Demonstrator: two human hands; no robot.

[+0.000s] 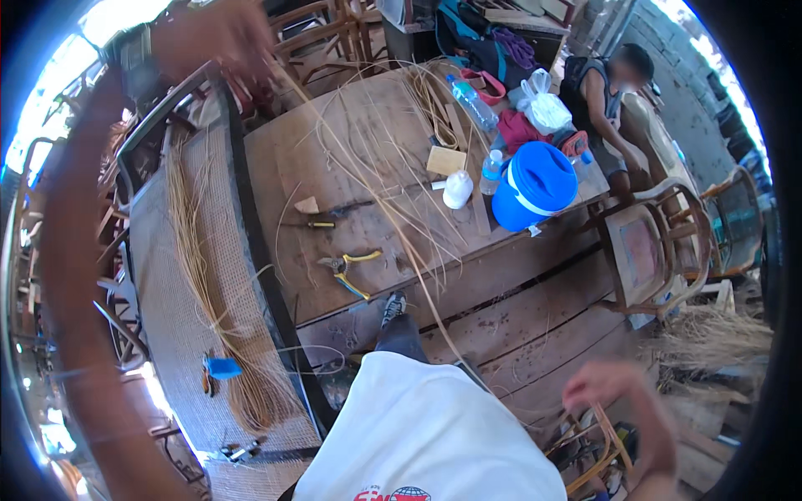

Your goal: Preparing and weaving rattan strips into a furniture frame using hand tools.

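Note:
My left hand, wearing a wristwatch, is raised at the upper left. Its fingers are closed on a long tan rattan strand, which runs down across the workbench toward my lap. My right hand, at the lower right, is blurred, with its fingers curled together; what they hold, if anything, cannot be made out. A loose bundle of thin rattan strands lies along the woven cane panel on my left. Yellow-handled pruning shears lie on the bench's near part, below a small screwdriver-like tool.
The wooden workbench carries a blue water cooler, plastic bottles, a white container and a wood block. Blue-handled pliers rest on the panel. Another person sits at the far right near wooden chairs.

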